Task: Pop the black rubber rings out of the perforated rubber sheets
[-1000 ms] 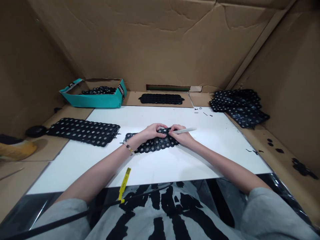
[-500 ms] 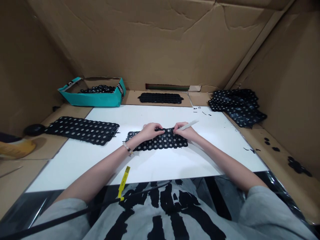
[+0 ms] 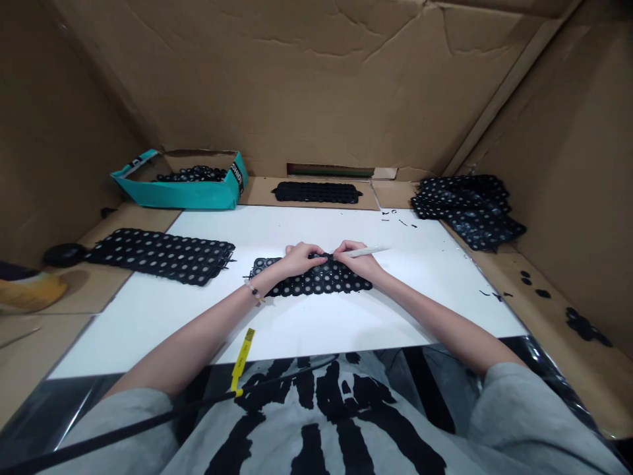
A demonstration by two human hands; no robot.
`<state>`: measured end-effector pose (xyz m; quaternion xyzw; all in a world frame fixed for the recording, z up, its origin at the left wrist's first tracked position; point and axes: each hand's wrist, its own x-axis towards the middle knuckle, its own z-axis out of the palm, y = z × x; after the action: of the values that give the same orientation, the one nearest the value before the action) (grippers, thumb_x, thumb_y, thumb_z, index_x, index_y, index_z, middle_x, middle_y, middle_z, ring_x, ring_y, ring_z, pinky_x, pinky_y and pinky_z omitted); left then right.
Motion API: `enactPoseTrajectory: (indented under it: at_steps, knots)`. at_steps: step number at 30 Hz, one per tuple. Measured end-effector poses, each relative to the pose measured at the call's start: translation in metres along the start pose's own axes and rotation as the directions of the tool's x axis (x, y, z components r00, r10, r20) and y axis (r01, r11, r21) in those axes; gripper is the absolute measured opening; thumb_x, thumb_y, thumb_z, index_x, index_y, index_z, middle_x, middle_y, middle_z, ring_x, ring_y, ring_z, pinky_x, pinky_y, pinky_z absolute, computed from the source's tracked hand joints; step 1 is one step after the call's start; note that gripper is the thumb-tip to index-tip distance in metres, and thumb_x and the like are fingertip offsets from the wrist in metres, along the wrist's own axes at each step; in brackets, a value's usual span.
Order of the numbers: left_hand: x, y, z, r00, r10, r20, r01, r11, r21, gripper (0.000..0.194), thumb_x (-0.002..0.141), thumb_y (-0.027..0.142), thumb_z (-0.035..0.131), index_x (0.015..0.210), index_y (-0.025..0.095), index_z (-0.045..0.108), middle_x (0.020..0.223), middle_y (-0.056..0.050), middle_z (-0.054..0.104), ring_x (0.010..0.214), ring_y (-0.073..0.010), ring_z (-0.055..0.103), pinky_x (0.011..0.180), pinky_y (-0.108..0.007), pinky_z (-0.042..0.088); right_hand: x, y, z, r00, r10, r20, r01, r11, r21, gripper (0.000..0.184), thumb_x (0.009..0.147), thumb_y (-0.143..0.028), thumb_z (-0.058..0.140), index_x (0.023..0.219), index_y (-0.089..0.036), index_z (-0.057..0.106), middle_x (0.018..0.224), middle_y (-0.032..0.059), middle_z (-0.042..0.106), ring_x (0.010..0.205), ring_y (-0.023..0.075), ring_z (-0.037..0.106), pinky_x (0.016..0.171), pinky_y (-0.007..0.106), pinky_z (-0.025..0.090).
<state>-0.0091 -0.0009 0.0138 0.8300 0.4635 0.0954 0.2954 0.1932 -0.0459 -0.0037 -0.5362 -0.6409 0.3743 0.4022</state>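
Lace strip [image 3: 316, 285] on white board [image 3: 395, 316], margins wide

I've got a black lace strip [image 3: 316, 284] with round pale-centred dots lying near the middle of the white table [image 3: 395, 310], its centre rucked up; a slim white pen [image 3: 364, 251] sits just above it, tip toward the lace.

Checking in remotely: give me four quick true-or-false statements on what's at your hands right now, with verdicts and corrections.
1. The right hand holds a white pen-shaped tool. True.
2. The left hand is off the black lace strip. False: it rests on that strip.
3. The teal box holds black lace pieces. True.
4. The bracelet is on the right wrist. False: it is on the left wrist.
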Motion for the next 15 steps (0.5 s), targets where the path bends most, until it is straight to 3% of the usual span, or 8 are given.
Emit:
enactPoseTrajectory:
  at_steps: [15]
  knots:
    - [-0.0006, 0.0028, -0.0005, 0.999, -0.022, 0.027, 0.024, 0.999, -0.043, 0.034, 0.086, 0.05, 0.053, 0.1, 0.025, 0.071, 0.106, -0.001, 0.075, 0.108, -0.0293, 0.061, 0.103, -0.045, 0.024, -0.0009, -0.0026, 0.0003, 0.999, 0.02, -0.025, -0.02, 0.999, 0.031, 0.012, 0.073, -0.03, 0.062, 0.067, -0.02, 0.06, 0.07, -0.0008, 0.065, 0.074, 0.0176, 0.059, 0.074, 0.031, 0.043]
